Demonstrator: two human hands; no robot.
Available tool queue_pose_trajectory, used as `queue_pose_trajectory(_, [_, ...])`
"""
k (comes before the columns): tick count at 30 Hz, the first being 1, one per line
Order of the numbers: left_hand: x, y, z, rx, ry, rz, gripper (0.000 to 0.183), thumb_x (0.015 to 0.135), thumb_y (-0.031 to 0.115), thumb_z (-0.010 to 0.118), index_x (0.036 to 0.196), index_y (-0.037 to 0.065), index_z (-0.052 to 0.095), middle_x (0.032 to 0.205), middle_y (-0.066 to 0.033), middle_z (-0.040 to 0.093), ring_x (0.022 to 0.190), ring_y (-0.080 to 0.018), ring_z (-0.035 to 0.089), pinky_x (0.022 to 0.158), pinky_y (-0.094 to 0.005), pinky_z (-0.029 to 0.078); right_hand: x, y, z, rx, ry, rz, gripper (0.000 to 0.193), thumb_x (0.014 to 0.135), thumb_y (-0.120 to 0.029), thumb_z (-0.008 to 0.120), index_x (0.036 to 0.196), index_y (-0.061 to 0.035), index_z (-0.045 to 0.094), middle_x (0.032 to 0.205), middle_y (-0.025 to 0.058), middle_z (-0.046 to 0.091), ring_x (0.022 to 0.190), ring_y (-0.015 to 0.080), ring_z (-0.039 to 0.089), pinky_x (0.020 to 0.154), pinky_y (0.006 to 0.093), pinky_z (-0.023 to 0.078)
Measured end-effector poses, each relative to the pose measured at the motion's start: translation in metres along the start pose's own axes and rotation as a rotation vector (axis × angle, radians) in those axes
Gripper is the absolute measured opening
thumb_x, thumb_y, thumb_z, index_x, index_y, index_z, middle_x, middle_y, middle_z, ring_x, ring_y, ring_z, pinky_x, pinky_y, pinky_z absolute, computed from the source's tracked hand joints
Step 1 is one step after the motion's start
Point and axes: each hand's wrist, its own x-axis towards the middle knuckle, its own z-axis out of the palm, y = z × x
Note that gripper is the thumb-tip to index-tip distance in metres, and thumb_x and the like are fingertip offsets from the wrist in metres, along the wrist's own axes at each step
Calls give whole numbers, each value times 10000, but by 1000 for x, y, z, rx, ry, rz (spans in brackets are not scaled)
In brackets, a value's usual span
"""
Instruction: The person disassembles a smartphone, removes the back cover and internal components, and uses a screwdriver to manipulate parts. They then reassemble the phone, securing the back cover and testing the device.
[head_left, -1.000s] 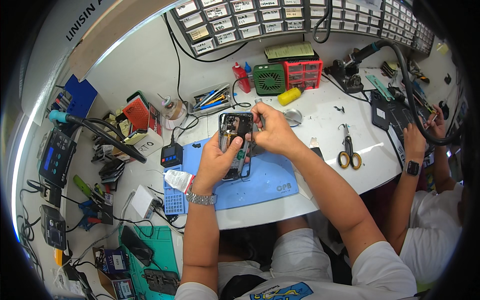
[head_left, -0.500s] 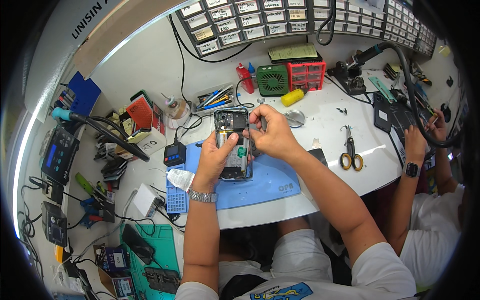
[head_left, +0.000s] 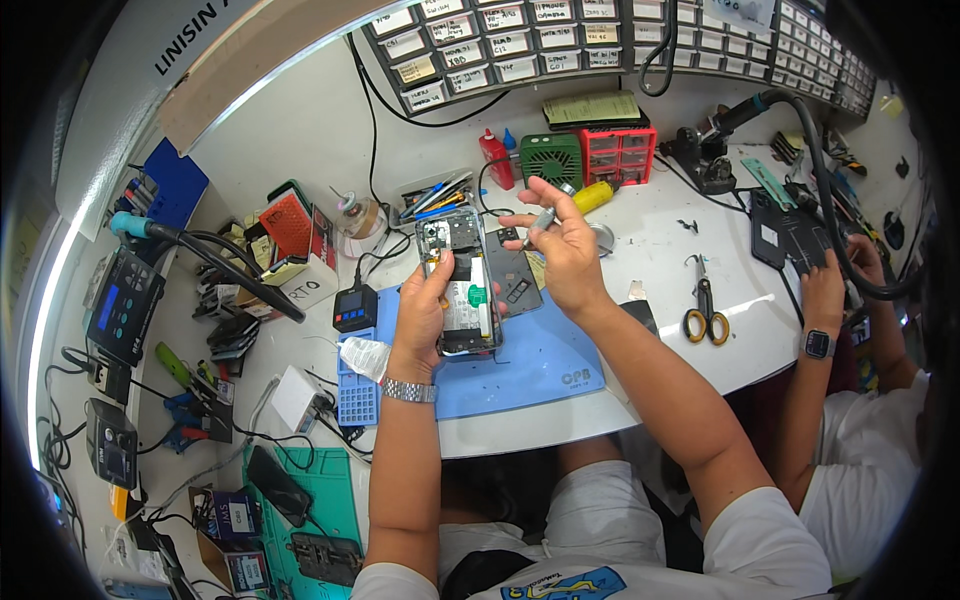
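Note:
My left hand is wrapped round the left side of an opened smartphone, its thumb lying over the inner frame. The phone's back is off, so the board, a camera area and a green sticker show. To the right of the phone, my right hand is raised and holds a small silver screwdriver between thumb and fingers, apart from the phone. Some of its fingers are stretched out. Just behind the phone lies a dark grey flat panel. Beneath is a blue work mat.
A green fan, red drawer box and yellow bottle stand at the back. Scissors lie to the right. A small black device sits left of the mat. A co-worker's hand works at far right.
My right hand has moved up and away from the phone's right edge, its fingers opening out and the screwdriver now showing. The phone has shifted slightly left, uncovering the grey panel.

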Motion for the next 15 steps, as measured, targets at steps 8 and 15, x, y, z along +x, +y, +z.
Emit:
queue_pose_trajectory(8, [0, -1, 1, 55, 13, 29, 303, 1113, 233, 629, 1287, -13, 591, 1022, -220, 780, 820, -342, 814, 698, -452, 697, -6, -5, 18, 60, 76, -154, 844, 1011, 105, 663, 1658, -51, 144, 1247, 188, 595, 1138, 271, 734, 1015, 382, 632])
queue_pose_trajectory(15, [-2, -4, 1, 78, -84, 40, 432, 1014, 130, 755, 1388, -15, 596, 1096, -221, 781, 901, -326, 816, 794, -449, 700, -9, 2, 19, 54, 16, -94, 800, 1001, 90, 703, 1607, -34, 196, 1214, 188, 609, 1147, 275, 735, 1012, 369, 635])
